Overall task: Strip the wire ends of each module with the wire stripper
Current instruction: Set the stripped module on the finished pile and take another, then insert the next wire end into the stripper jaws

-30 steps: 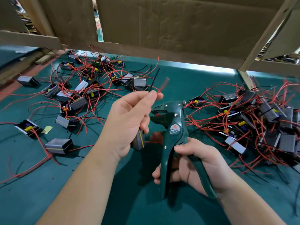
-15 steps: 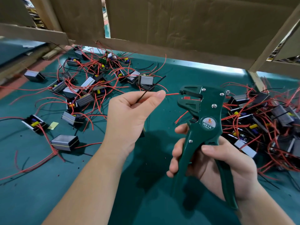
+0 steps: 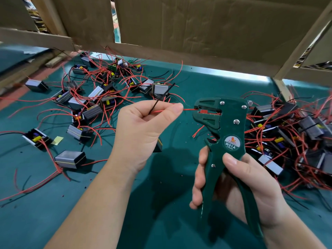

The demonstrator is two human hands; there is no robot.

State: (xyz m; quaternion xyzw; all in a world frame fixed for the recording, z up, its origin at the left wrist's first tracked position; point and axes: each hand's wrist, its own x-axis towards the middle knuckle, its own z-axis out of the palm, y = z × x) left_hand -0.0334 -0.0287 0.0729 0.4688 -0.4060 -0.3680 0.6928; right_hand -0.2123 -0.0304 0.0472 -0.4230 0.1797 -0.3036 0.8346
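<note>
Your right hand (image 3: 255,191) grips the wire stripper (image 3: 231,123), labelled W01A. Your left hand (image 3: 143,130) pinches the red wire (image 3: 188,109), now inside its jaws.

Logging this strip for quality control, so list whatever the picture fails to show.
Head view only:
1. Tip of the red wire: buried in the head of the wire stripper, so whether it is stripped cannot be told.
2. The module: mostly behind the left hand.
3. The pile of modules on the right: cut off by the frame edge.
4. Small print under W01A: too small.
</note>
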